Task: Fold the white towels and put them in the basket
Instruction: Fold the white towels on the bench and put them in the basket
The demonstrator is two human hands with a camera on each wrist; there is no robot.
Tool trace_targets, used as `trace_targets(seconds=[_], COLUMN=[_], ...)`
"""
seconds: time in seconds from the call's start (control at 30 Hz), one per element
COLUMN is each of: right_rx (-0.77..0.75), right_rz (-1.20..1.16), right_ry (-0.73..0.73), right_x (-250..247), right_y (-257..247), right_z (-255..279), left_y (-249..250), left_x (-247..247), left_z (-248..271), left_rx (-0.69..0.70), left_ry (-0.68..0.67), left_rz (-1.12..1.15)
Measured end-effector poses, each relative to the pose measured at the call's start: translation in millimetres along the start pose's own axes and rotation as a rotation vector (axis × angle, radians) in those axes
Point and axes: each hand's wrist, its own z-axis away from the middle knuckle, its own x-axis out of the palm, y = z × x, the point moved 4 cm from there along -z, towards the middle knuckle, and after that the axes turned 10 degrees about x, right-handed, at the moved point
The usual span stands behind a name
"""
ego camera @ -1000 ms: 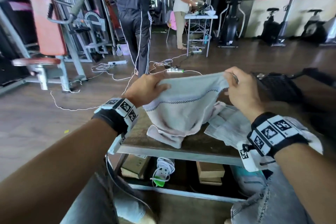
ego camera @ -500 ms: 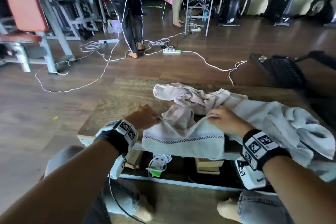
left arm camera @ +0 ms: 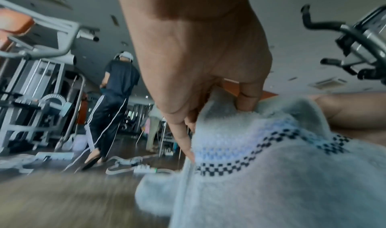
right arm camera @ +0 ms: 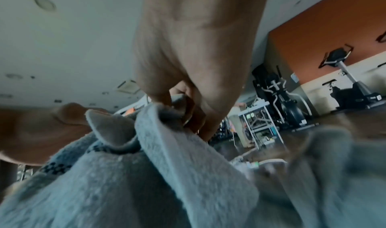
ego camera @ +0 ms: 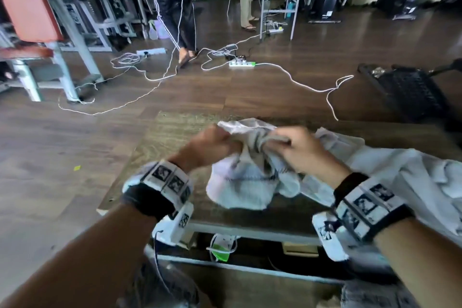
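I found my left hand (ego camera: 212, 147) and right hand (ego camera: 300, 150) close together above the wooden table (ego camera: 155, 147), each pinching the gathered top edge of one white towel (ego camera: 245, 182), whose lower part sagged onto the tabletop below my fingers. In my judgement the main risk was a crooked fold: the edge was bunched between the two grips, not stretched flat, so the corners could mismatch once laid down. A second risk was entanglement, since a heap of other towels (ego camera: 400, 175) lay just to the right of my right hand and touched the held cloth; lifting could drag them along or off the table edge. The towel was soft looped terry, limp and thick, with a woven dark checked band (left arm camera: 240, 164) near the hem. The tabletop was hard, grained and flat. I could not identify the basket with certainty; a dark mesh object (ego camera: 410, 90) stood well beyond my right hand.
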Motion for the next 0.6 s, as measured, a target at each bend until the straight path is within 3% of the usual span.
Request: trace_targets(seconds=[0.1,0.27,0.43,0.6], right_rx=[-0.09,-0.087,0.087,0.23], right_rz=[-0.035,0.162,0.376,0.335], right_ry=[0.19,0.454,0.681,0.649], right_x=[-61,-140,-179,-161], right_y=[-40,-63,-33,-3], right_z=[-41,-127,-156,-168], left_y=[23,24,-38,-64], left_x=[-64,-137,-159,-146], left_z=[-46,-136,-163,-172], left_rx=[0.09,0.116,-0.068,-0.21], left_ry=[0.223,0.41,0.576,0.539], left_rz=[-0.011,-0.331,-0.43,-0.379])
